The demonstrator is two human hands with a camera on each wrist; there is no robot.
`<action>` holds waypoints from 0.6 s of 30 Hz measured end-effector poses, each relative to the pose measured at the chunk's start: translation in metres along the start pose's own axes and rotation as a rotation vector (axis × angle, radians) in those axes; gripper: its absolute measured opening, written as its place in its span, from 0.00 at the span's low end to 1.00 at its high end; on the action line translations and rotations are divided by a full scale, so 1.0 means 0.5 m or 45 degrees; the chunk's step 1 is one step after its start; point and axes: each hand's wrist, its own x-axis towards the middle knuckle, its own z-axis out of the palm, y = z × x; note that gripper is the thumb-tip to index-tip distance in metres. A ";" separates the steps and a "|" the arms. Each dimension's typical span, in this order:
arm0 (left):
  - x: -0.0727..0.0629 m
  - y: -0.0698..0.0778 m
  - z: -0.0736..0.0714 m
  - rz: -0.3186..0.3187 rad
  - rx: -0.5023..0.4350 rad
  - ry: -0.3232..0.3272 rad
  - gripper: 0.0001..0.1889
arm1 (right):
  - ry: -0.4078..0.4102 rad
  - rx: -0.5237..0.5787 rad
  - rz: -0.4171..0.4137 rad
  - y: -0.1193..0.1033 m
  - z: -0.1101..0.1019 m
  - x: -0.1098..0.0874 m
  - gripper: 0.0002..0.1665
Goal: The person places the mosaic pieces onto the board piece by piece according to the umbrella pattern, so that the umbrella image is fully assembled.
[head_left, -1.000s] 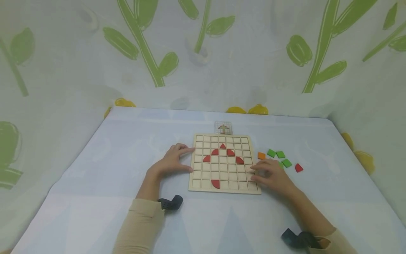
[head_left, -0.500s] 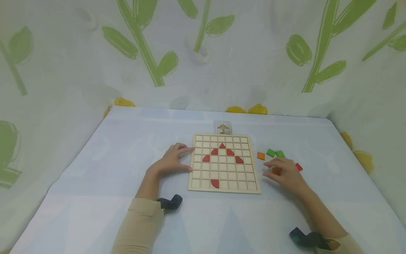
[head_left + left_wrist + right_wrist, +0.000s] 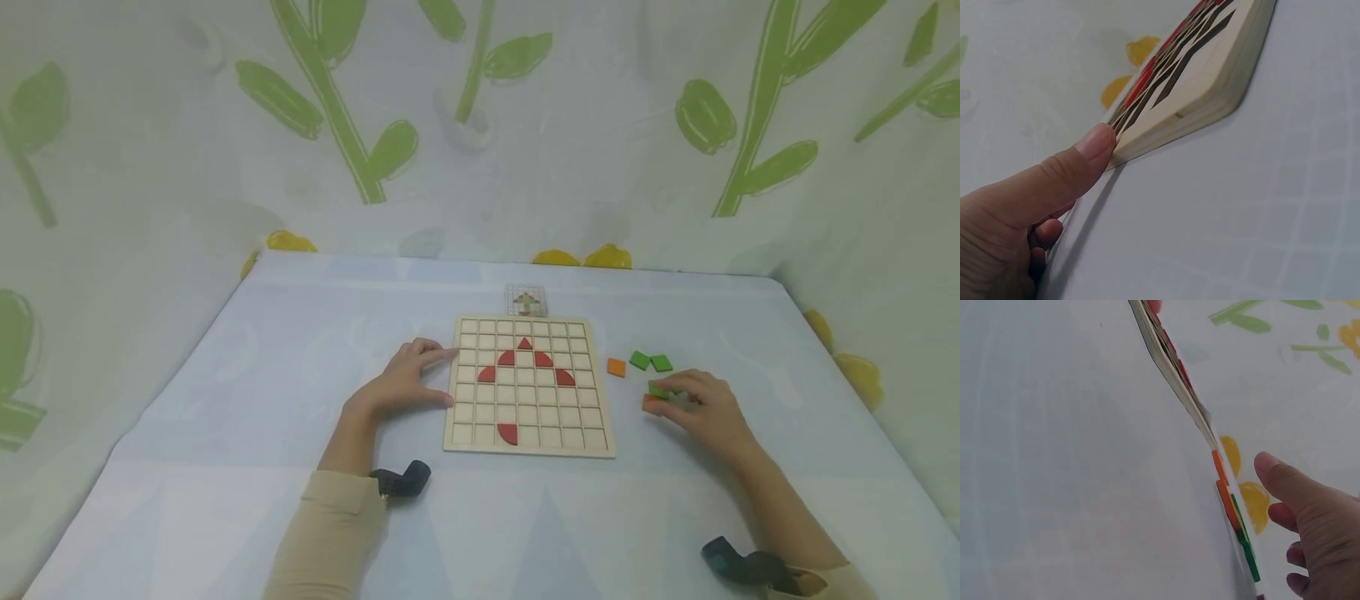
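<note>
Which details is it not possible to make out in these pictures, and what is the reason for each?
- Pattern on the card: too small in the head view.
- Green piece and orange piece by the right hand: partly covered by its fingers, head view.
- Red piece: cut off by the bottom edge, right wrist view.
- Far part of the board: cut off by the top edge, left wrist view.

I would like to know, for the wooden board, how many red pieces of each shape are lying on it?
Red triangle: 1
Red quarter circles: 5
Total on the wooden board: 6
</note>
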 end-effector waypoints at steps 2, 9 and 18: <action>-0.001 0.000 -0.001 -0.005 -0.003 -0.001 0.43 | -0.004 -0.028 0.056 0.005 -0.006 -0.004 0.19; -0.002 -0.007 0.007 0.011 0.000 -0.001 0.43 | -0.023 -0.095 0.264 0.017 -0.025 -0.020 0.17; -0.002 -0.005 0.003 0.014 0.004 0.015 0.43 | -0.004 -0.153 0.404 0.042 -0.051 -0.022 0.21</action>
